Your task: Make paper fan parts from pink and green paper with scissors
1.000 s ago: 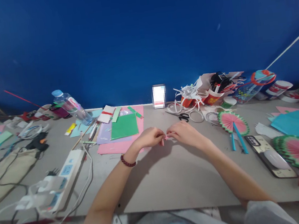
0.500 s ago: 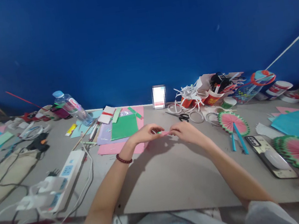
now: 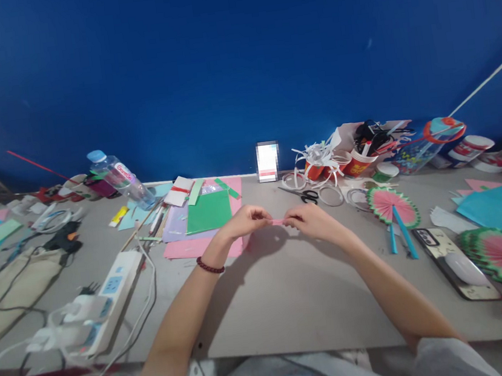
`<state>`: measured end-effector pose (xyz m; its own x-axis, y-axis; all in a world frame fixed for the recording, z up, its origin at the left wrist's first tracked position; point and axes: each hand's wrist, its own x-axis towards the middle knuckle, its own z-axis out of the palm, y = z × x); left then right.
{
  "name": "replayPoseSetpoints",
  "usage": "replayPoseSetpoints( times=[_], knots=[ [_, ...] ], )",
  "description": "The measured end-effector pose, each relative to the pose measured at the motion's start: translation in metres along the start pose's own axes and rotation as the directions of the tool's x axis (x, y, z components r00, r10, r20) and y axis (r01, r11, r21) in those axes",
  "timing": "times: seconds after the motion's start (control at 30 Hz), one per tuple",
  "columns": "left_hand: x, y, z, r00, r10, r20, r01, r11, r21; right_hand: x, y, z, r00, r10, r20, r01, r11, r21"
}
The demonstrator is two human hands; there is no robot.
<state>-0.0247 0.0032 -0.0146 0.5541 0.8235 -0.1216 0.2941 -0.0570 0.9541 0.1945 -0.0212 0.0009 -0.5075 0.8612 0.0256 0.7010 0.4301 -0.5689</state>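
Note:
Between my two hands a narrow pink paper strip [image 3: 278, 222] is stretched just over the grey table. My left hand [image 3: 251, 220], with a dark red bead bracelet above the wrist, pinches the strip's left end. The right end is pinched by my right hand [image 3: 304, 218]. The fingers hide both ends, so I cannot tell how the paper is folded. Left of my left hand lies a green paper sheet [image 3: 208, 211] on pink paper [image 3: 185, 249]. Black-handled scissors [image 3: 309, 196] lie behind my right hand.
A power strip [image 3: 116, 290] with white cables and a leaning water bottle [image 3: 124, 179] are on the left. To the right are watermelon-like paper fans [image 3: 392, 202], a phone [image 3: 432, 251] with a white mouse [image 3: 462, 267] on it, and cups of paper strips [image 3: 320, 158]. A blue wall rises behind.
The fingers of my left hand have shifted slightly, and the green bit beside them no longer shows. The pink strip is still between both hands.

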Motion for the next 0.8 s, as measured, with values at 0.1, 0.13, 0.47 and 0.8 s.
replayPoseSetpoints(
  times=[0.1, 0.13, 0.47, 0.8],
  knots=[
    [0.003, -0.004, 0.006, 0.997, 0.017, -0.077, -0.011, 0.998, 0.068, -0.001, -0.001, 0.001, 1.0, 0.016, 0.019, -0.017, 1.0, 0.022],
    [0.004, -0.007, 0.008, 0.996, 0.032, -0.088, -0.023, 0.995, 0.098, -0.001, -0.001, 0.002, 0.999, 0.027, 0.036, -0.029, 0.999, 0.034],
    [0.002, 0.0, 0.014, 0.997, 0.013, -0.071, -0.013, 1.0, -0.002, 0.004, -0.001, 0.009, 0.999, 0.045, -0.026, -0.042, 0.993, 0.11],
    [0.01, -0.008, 0.018, 0.974, -0.056, -0.221, -0.001, 0.968, -0.25, 0.009, 0.005, 0.015, 0.977, 0.12, -0.176, -0.088, 0.98, 0.179]
  ],
)
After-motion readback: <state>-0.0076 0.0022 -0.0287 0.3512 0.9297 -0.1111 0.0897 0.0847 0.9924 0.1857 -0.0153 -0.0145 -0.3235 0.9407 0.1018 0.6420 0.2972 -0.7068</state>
